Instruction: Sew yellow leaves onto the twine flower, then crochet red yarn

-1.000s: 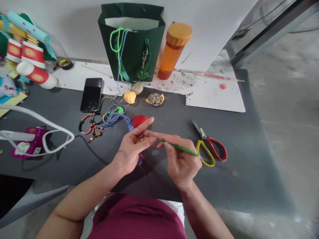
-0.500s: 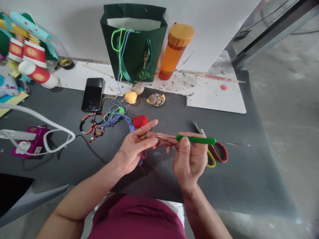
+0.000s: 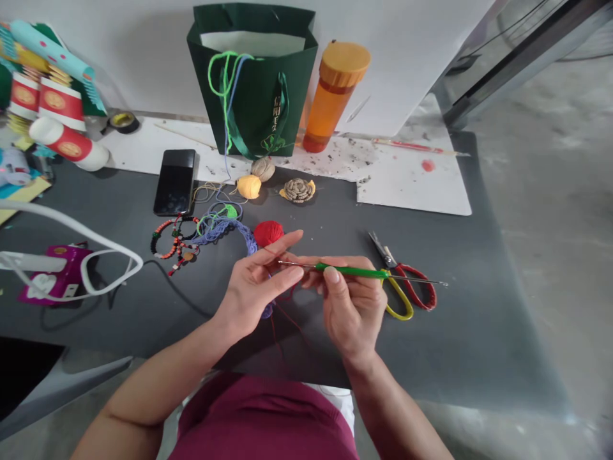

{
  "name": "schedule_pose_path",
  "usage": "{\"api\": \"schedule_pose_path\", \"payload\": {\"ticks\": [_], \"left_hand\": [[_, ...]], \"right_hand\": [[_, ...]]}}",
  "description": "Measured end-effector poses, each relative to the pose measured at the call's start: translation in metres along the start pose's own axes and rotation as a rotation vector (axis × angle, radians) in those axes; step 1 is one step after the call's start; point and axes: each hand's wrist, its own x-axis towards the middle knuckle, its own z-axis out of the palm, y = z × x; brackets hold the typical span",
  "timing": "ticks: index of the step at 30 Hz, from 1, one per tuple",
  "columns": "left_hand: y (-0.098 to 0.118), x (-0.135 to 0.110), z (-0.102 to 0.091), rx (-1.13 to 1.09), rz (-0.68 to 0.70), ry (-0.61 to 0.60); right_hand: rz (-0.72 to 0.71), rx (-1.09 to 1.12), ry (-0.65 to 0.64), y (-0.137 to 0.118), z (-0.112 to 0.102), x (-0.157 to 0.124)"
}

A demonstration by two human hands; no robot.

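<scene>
My right hand [image 3: 352, 306] pinches a green-handled crochet hook [image 3: 352, 271], its thin metal shaft reaching past both ends of the grip. The hook's left tip lies just above the fingers of my left hand [image 3: 253, 284]. That hand holds a thin red thread and a bit of purple crochet work [image 3: 267, 311], mostly hidden beneath the palm. A ball of red yarn [image 3: 268, 234] sits just beyond my left fingertips, beside a strip of blue crochet lace [image 3: 225, 233]. Red-and-yellow-handled scissors [image 3: 402, 284] lie under the hook's right end, apart from my right hand.
A dark grey mat [image 3: 325, 211] covers the table, with a phone [image 3: 175, 182], beaded bracelets [image 3: 175, 241], small crocheted pieces, a green paper bag [image 3: 251, 96] and an orange bottle [image 3: 335, 96] beyond my hands. A white cable [image 3: 71, 246] lies at left.
The hook has swung from a slant to nearly level, and its metal tip now points left toward my left fingers. My right hand has shifted its grip; the left hand has barely moved.
</scene>
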Motion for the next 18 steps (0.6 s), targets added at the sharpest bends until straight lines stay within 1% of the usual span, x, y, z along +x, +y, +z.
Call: {"api": "schedule_pose_path", "payload": {"ticks": [2,6,7,8,9,10,13,16,18], "left_hand": [[-0.0012,0.0018,0.0000,-0.077,-0.041,0.018],[-0.0018,0.0040,0.0011,-0.180,-0.078,0.034],[-0.0015,0.0040,0.0015,-0.197,-0.092,0.030],[-0.0010,0.0039,0.0018,-0.213,-0.108,0.024],[-0.0004,0.0038,0.0020,-0.227,-0.126,0.015],[0.0001,0.0036,0.0021,-0.238,-0.145,0.007],[0.0013,0.0035,0.0015,-0.251,-0.180,0.001],[0.0025,0.0040,0.0005,-0.237,-0.180,0.006],[0.0034,0.0046,0.0002,-0.225,-0.177,0.006]], "right_hand": [[-0.111,-0.067,-0.039,-0.0006,-0.0004,0.0011],[-0.427,-0.292,-0.110,0.0025,-0.0025,0.0015],[-0.469,-0.326,-0.108,0.0031,-0.0027,0.0012],[-0.475,-0.333,-0.097,0.0034,-0.0026,0.0009],[-0.447,-0.312,-0.078,0.0031,-0.0023,0.0005],[-0.390,-0.274,-0.059,0.0025,-0.0018,0.0000],[-0.191,-0.191,0.013,-0.0002,0.0002,-0.0017],[-0.091,-0.160,0.107,-0.0017,0.0011,-0.0024],[-0.033,-0.086,0.142,-0.0023,0.0011,-0.0011]]}}
